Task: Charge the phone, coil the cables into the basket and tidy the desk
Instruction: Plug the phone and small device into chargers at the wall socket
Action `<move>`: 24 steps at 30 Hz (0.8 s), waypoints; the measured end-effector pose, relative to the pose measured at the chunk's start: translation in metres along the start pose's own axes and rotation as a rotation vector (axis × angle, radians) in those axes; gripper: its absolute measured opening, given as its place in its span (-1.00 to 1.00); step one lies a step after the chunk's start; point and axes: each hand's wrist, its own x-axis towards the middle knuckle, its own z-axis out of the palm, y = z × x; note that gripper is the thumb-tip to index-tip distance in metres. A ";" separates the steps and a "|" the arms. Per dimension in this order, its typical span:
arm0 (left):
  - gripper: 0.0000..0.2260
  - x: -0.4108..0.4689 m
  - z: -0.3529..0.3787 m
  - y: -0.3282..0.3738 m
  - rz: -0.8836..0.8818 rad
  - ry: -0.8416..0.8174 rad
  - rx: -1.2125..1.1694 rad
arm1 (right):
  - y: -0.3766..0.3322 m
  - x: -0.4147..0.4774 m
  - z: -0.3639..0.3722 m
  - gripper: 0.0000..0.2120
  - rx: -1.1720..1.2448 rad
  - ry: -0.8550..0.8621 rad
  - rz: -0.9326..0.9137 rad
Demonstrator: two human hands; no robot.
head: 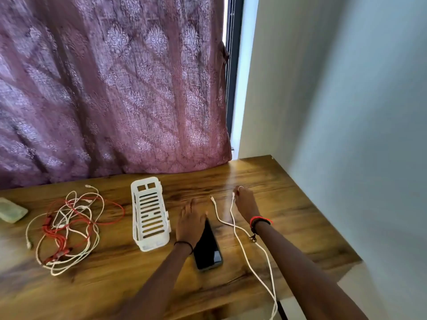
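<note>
White cable [231, 211] is pinched near its plug by the right hand [246, 204], not yet in the phone [209, 248], which lies under the left hand's [190, 220] flat, straight fingers. Left of those fingers the basket [150, 213] looks empty; beyond it the tangle [67, 224] is not yet coiled.

Wood tabletop [288, 195]: white basket [150, 215] lying at centre; red+white cable tangle [67, 227] at 9 o'clock, pale green obj [11, 212] beyond it; black phone [209, 250] at 5; white cable [242, 247] at 4, trailing off front edge.
</note>
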 end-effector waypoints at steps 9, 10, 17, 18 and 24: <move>-0.02 -0.014 0.012 -0.010 -0.466 -0.405 0.092 | 0.014 -0.009 0.012 -0.86 -0.129 -0.170 0.126; 0.00 -0.012 0.012 -0.009 -0.476 -0.433 0.091 | 0.015 -0.008 0.012 -0.87 -0.127 -0.162 0.122; 0.09 0.021 0.036 -0.021 -0.583 -0.574 -0.029 | 0.021 0.009 0.024 -0.80 0.002 -0.183 0.284; 0.12 0.025 0.044 -0.027 -0.590 -0.581 -0.031 | 0.023 0.012 0.026 -0.76 -0.007 -0.175 0.287; 0.13 0.028 0.044 -0.027 -0.615 -0.583 -0.061 | 0.020 0.017 0.035 -0.77 0.030 -0.181 0.338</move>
